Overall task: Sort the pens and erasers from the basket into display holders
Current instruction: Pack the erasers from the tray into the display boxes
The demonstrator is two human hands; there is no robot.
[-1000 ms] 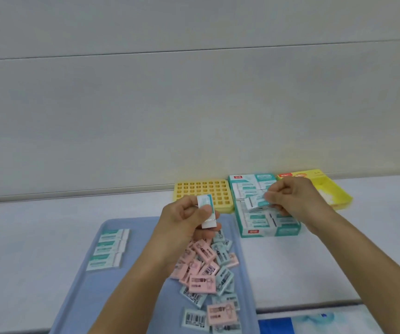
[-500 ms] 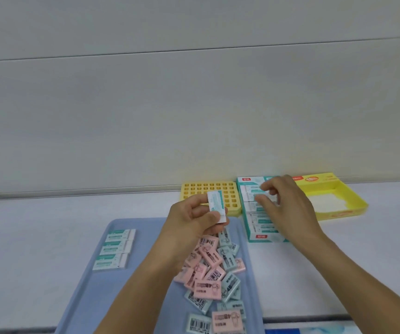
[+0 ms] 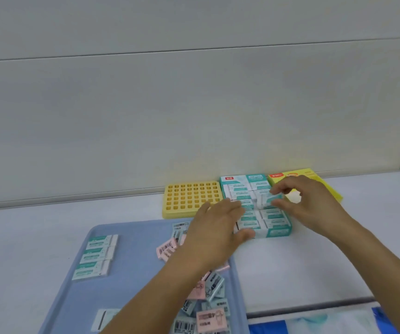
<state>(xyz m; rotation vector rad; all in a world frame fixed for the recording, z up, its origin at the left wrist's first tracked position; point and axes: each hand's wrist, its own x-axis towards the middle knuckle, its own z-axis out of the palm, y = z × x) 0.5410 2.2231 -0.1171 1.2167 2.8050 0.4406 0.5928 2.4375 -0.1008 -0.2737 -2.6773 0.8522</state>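
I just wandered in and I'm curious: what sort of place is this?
Probably a stationery stockroom or shop counter. A blue tray holds loose barcoded erasers, a teal display box is being filled with packaged erasers, and a yellow grid holder sits beside it.

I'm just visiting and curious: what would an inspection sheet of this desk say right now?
Surface: pale table, blue tray on it.
Job's things: loose pink and blue erasers heaped on the tray; teal display box nearly full; yellow grid holder with empty holes.
Clutter: yellow box, stacked packs.
Hands: left hand flat against the teal box; right hand pinching an eraser over it.
Cables: nothing seen.
Surroundings: plain wall.
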